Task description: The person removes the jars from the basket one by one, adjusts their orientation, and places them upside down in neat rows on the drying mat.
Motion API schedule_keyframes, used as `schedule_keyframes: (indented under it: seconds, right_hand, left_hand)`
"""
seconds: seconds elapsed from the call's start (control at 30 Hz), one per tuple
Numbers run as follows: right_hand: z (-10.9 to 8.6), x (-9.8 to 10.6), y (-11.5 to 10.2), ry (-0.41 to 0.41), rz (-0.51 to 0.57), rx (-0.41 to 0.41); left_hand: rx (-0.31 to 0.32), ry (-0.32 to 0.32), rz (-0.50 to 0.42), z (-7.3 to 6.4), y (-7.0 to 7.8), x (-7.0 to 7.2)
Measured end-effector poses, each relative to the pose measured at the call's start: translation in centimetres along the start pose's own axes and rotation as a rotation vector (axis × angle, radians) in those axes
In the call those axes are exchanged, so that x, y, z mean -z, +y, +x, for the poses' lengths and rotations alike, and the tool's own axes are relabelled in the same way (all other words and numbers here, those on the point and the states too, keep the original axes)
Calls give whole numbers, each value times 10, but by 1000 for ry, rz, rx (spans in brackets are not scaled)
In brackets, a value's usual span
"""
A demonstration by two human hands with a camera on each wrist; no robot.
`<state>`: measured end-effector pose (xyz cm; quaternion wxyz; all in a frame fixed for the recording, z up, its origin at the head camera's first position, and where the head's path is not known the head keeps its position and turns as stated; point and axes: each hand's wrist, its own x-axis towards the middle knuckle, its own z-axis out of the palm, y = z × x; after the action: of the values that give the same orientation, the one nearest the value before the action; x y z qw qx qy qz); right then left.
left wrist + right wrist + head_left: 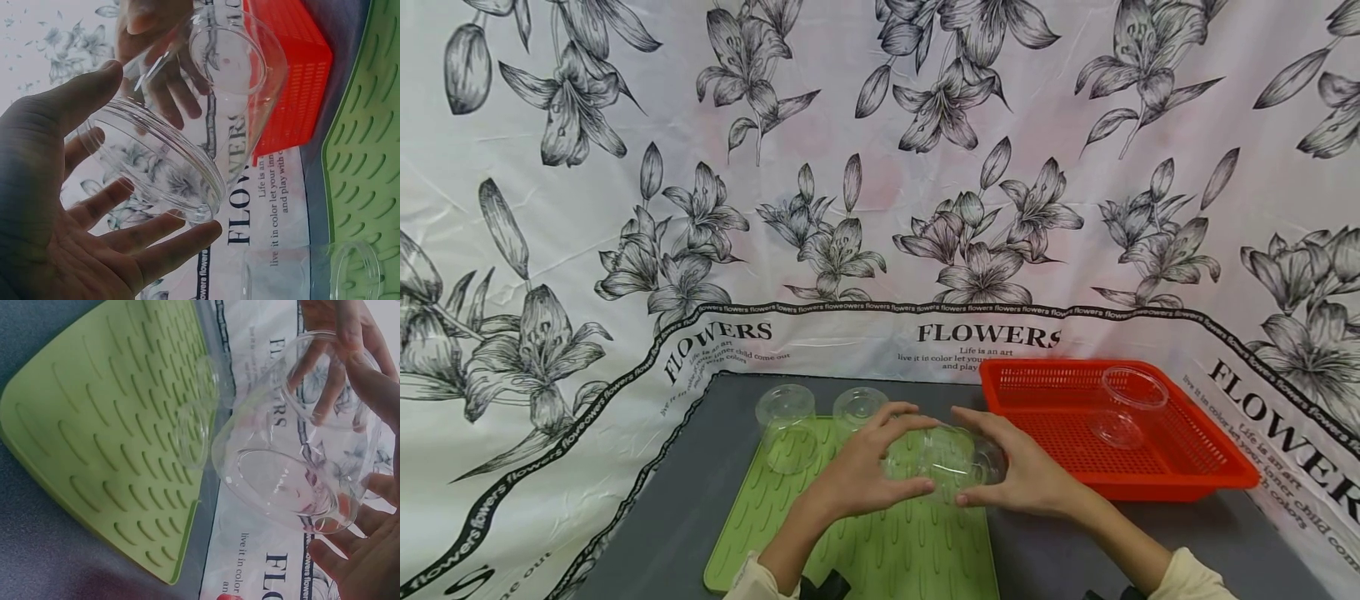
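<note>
1. Jar (951, 462), clear and tilted onto its side, is held in the air between the 2 hands, above the right part of the green mat (895, 550). Its threaded mouth is turned toward the left hand, its rounded base toward the right.
2. Left hand (857, 472): the threaded rim is pinched between thumb and fingertips, the thumb being placed on 1 side and the spread fingers on the other.
3. Right hand (1026, 468): the base end is gripped between the thumb and the curved fingers, by which the wall is partly encircled.
4. At the mat's far left corner, a second clear jar (787, 433) is stood. Just to its right, a third clear jar (859, 407) is seen, partly hidden by the left hand.
5. Beyond the right hand, a red basket (1180, 481) with perforated walls is set on the dark grey table (1037, 542); a fourth clear jar (1120, 417) is contained in its right half.
6. Behind the table, a white cloth (850, 125) is hung, printed with grey lilies and the word "FLOWERS". Each forearm is partly covered by a cream sleeve (1191, 577).
</note>
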<state>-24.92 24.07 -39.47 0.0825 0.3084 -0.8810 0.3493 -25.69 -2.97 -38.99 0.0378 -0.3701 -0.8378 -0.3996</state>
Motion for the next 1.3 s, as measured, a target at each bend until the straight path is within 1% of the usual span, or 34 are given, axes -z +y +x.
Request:
schedule_keyframes:
  seconds: [0.1, 0.27, 0.5, 0.6, 0.7, 0.83, 0.93, 1.03, 1.13, 1.3]
  right_hand:
    - [-1, 0, 2, 8, 15, -7]
    - [-5, 0, 5, 25, 72, -31]
    - [-8, 1, 12, 51, 102, -71]
    - [-10, 1, 14, 46, 144, -87]
    - [-11, 1, 15, 37, 183, -104]
    - [-12, -1, 17, 36, 222, -122]
    - [-12, -2, 17, 28, 292, -109]
    - [-10, -4, 18, 16, 376, -86]
    - [-8, -6, 18, 9, 420, -59]
    - [-6, -7, 19, 3, 527, -7]
  left_hand:
    - [23, 13, -28, -2, -2, 0]
    - [42, 48, -105, -6, -5, 2]
    - [59, 110, -204, -10, -12, 4]
    - [67, 147, -252, -12, -13, 4]
    - [49, 188, -302, -14, -15, 4]
    - [7, 230, -388, -16, -19, 3]
    - [-20, 240, -466, -17, -22, 3]
    - [-45, 233, -525, -17, -24, 4]
    - [-57, 227, -553, -17, -26, 5]
    - [-61, 231, -555, -18, -27, 4]
